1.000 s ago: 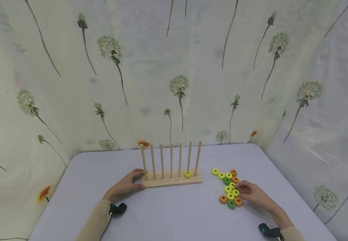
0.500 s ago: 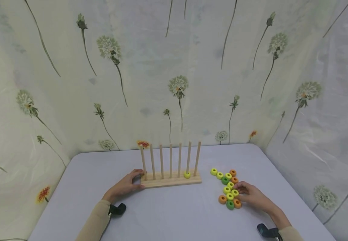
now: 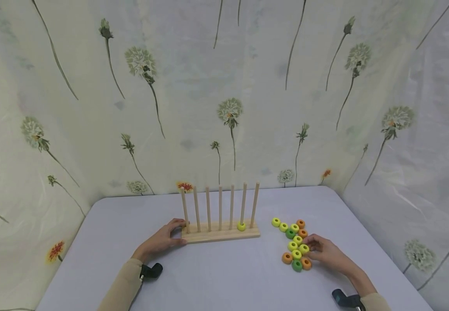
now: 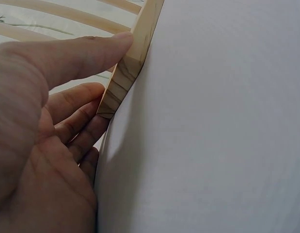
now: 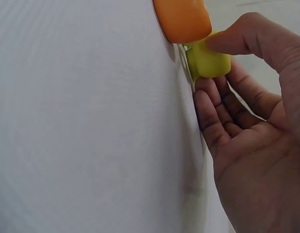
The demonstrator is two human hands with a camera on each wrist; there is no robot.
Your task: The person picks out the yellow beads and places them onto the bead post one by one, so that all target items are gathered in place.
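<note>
A wooden peg rack [image 3: 224,236] with a row of several upright dowels stands mid-table in the head view. My left hand [image 3: 161,238] holds its left end, thumb at the front edge and fingers behind; the left wrist view shows the thumb on the board's end [image 4: 128,75]. One yellow bead [image 3: 241,226] sits at the foot of the second dowel from the right. On the right, my right hand [image 3: 327,254] pinches a yellow bead [image 5: 215,60] between thumb and fingers, low by the tabletop. An orange bead [image 5: 183,19] sits right beside it.
Loose yellow, green and orange beads lie clustered left of my right hand, among them a green bead [image 3: 297,265] and an orange bead [image 3: 287,258]. A flower-print curtain [image 3: 193,108] hangs behind the white table [image 3: 224,280].
The bead cluster has shifted very slightly left. The yellow bead at my right fingers now sits a touch farther right of its neighbours. My left hand keeps its hold on the rack.
</note>
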